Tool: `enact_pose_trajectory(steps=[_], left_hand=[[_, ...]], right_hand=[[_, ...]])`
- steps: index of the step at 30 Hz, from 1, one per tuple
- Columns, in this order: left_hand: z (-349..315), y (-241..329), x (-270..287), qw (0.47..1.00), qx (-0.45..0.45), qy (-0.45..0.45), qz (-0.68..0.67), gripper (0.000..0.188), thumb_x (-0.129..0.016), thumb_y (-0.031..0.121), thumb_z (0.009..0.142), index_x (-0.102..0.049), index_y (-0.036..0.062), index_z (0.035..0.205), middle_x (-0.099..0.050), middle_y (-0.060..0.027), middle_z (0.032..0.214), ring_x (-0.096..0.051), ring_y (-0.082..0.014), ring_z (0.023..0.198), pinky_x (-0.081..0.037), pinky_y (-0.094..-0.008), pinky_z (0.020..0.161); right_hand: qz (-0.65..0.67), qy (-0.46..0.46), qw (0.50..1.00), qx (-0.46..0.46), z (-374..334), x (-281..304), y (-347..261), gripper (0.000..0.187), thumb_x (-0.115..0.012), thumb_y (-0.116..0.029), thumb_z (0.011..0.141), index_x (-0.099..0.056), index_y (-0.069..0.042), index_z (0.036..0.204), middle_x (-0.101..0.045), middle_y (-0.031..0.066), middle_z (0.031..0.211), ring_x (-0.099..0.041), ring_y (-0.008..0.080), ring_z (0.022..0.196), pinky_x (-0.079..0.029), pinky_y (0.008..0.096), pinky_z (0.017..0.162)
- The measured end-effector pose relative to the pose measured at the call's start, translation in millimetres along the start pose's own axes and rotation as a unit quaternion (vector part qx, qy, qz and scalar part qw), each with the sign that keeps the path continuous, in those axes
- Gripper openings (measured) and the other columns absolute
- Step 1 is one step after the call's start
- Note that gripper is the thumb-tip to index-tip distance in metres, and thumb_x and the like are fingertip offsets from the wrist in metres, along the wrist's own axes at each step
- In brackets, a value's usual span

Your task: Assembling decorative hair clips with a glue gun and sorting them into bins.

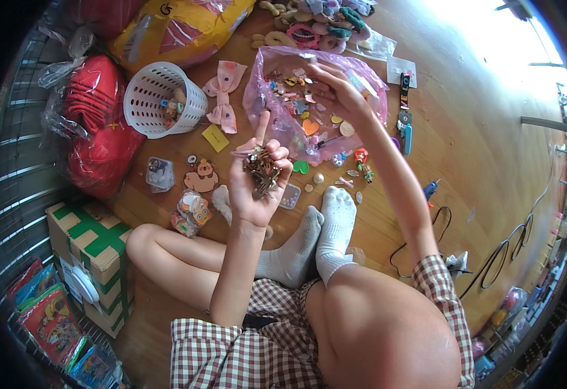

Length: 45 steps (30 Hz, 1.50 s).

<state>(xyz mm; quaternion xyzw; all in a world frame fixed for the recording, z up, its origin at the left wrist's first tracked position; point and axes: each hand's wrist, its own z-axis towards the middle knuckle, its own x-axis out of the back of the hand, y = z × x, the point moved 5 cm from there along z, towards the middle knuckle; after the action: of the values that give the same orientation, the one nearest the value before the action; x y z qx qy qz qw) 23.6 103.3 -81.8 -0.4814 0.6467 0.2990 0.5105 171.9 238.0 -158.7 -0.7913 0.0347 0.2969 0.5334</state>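
My left hand is palm up, its fingers curled around a heap of small bronze-coloured metal clips. The index finger points away towards the pink plastic bag. My right hand reaches over this spread-open bag with fingers stretched and apart; a small pale thing shows at its fingertips, too small to name. Inside the bag lie many small colourful charms, among them an orange heart. Just in front of the bag are a green heart-shaped piece and a small red-haired figurine.
A white perforated basket holds small trinkets, next to a pink bow and a yellow note. Hair ties lie at the back. Right are a glue gun and black cable; left, a taped cardboard box.
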Motion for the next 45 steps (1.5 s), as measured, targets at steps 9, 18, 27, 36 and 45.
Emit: enact_pose_trajectory(steps=[9,18,27,36,45], left_hand=[[55,-3,7,0.996,-0.039,0.060,0.060,0.041,-0.051,0.009,0.086,-0.041,0.0040,0.125,-0.052,-0.0112,0.085,-0.050,-0.0196,0.077,-0.050,-0.0326,0.072],[51,20,6,0.996,-0.081,0.028,0.013,0.019,-0.049,0.008,0.087,-0.048,-0.0012,0.104,-0.051,-0.0114,0.085,-0.050,-0.0190,0.080,-0.049,-0.0313,0.072],[42,17,5,0.992,-0.108,0.047,0.040,0.033,-0.049,0.009,0.088,-0.043,0.0045,0.120,-0.051,-0.0109,0.085,-0.049,-0.0190,0.079,-0.048,-0.0311,0.071],[38,21,5,0.994,-0.092,0.040,0.032,0.041,-0.048,0.010,0.089,-0.037,0.0071,0.128,-0.051,-0.0129,0.088,-0.050,-0.0207,0.080,-0.049,-0.0331,0.073],[37,3,7,0.996,-0.071,0.034,0.037,0.048,-0.048,0.012,0.089,-0.033,0.0099,0.135,-0.050,-0.0119,0.088,-0.050,-0.0200,0.079,-0.049,-0.0326,0.073]], right_hand=[[0.357,-0.070,0.931,0.032,-20,-6,23,0.028,-0.046,-0.026,0.090,-0.036,-0.011,0.068,-0.038,0.0024,0.064,-0.028,0.0083,0.046,-0.025,0.0214,0.041],[0.306,0.065,0.950,-0.021,21,-17,19,0.031,-0.042,-0.023,0.093,-0.036,-0.012,0.065,-0.033,-0.0019,0.058,-0.034,0.0093,0.054,-0.034,0.0249,0.049],[-0.631,-0.036,0.690,0.352,59,-37,7,0.023,-0.055,-0.022,0.087,-0.060,-0.009,0.106,-0.064,0.0096,0.077,-0.060,0.0236,0.063,-0.048,0.0352,0.055],[-0.484,0.046,0.862,0.140,47,-31,-13,0.019,-0.047,-0.019,0.085,-0.058,-0.006,0.094,-0.057,0.0040,0.070,-0.053,0.0156,0.052,-0.043,0.0285,0.047],[0.157,-0.096,0.982,-0.034,13,18,-18,0.019,-0.039,-0.022,0.082,-0.043,-0.004,0.076,-0.041,0.0037,0.071,-0.030,0.0080,0.049,-0.025,0.0202,0.044]])
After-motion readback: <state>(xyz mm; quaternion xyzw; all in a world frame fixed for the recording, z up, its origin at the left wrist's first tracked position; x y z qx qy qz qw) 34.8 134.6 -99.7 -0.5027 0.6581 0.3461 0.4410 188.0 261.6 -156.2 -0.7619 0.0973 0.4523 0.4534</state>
